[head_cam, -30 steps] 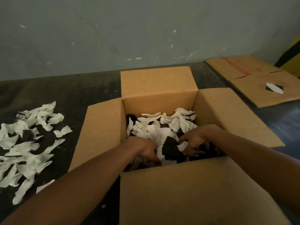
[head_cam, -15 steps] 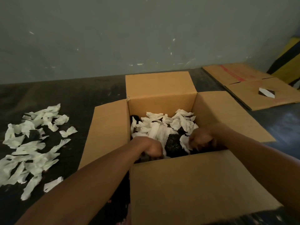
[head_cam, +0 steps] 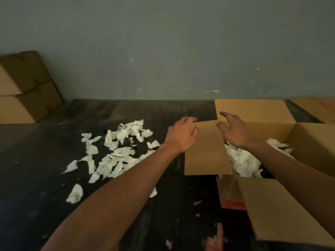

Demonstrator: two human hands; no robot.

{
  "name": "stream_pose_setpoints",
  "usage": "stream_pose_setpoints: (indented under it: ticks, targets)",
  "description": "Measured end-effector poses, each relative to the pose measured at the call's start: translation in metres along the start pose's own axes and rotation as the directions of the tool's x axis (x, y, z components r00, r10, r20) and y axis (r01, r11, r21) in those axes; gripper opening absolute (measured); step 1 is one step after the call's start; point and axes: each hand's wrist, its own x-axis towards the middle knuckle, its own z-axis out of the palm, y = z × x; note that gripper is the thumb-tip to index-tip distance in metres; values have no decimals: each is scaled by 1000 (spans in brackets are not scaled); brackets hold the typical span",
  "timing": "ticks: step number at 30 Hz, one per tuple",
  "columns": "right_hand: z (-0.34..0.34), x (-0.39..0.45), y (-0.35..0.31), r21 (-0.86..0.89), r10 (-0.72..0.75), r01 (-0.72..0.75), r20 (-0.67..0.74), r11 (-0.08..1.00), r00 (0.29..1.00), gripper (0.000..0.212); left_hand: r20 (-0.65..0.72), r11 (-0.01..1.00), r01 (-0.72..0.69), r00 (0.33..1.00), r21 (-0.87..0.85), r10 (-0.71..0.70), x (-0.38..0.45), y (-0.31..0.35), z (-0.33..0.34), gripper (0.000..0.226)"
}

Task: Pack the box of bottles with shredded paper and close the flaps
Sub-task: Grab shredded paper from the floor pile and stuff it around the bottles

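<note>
The open cardboard box (head_cam: 308, 142) sits at the right on a dark floor, with white shredded paper (head_cam: 243, 160) inside; no bottles show through it. Its left flap (head_cam: 206, 151) is lifted and tilts in over the opening. My left hand (head_cam: 183, 136) grips that flap's outer far edge from the left. My right hand (head_cam: 233, 131) hovers over the box's far left corner with fingers spread, thumb close to the flap's top edge. The near flap (head_cam: 282, 211) and the far flap (head_cam: 252, 109) lie folded outward. A loose pile of shredded paper (head_cam: 116, 151) lies on the floor to the left.
Two stacked cardboard boxes (head_cam: 23, 91) stand against the grey wall at far left. Flattened cardboard (head_cam: 319, 109) lies at far right. Small red scraps (head_cam: 215, 238) are scattered on the floor near me.
Both hands came up out of the box. The left hand took the left flap and raised it. The view swung left, putting the box at the right.
</note>
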Motion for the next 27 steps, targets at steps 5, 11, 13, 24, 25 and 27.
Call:
stream_pose_setpoints:
  ticks: [5,11,13,24,25,27]
  targets:
    - [98,-45,-100,108,-55,46,84,993,995,55,-49,985,172,984,19,-170,-95,-126,-51,46]
    - [233,-114,-148,92,68,-99,291,991,954,63,59,897,442,896,-13,-440,-216,-255,-73,59]
    - [265,-134,-150,41,120,-142,339,989,933,66,112,859,512,853,-2,-509,-246,-283,-69,67]
    - [359,-137,-133,-216,267,-200,352,956,897,91,306,787,588,727,184,-615,-284,-365,-10,100]
    - [367,-128,-134,-221,254,-182,360,958,898,91,304,800,563,740,210,-600,-276,-372,-6,101]
    - [382,-107,-139,-238,221,-140,364,961,905,91,298,815,518,760,259,-577,-258,-386,1,101]
